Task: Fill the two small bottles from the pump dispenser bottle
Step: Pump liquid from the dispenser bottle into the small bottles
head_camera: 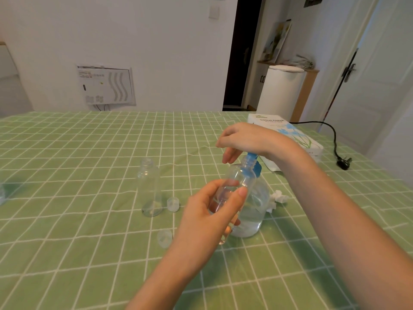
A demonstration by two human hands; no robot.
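Left hand [210,217] is gripping one small bottle [240,175] mid-body, tilting its mouth to the pump dispenser bottle [254,212] on the counter [89,220]. Right hand [244,138] is sitting over the pump, fingers relaxed, holding nothing. That small bottle is looking light, stiff and probably slippery; gripping mid-body seems safest.

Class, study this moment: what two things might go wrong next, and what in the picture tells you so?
1. The held small bottle is tilted in the left hand, its narrow mouth beside the blue spout; a press by the right hand may miss and wet the tablecloth.
2. The other small bottle stands uncapped left of that hand; a stray move might topple it.
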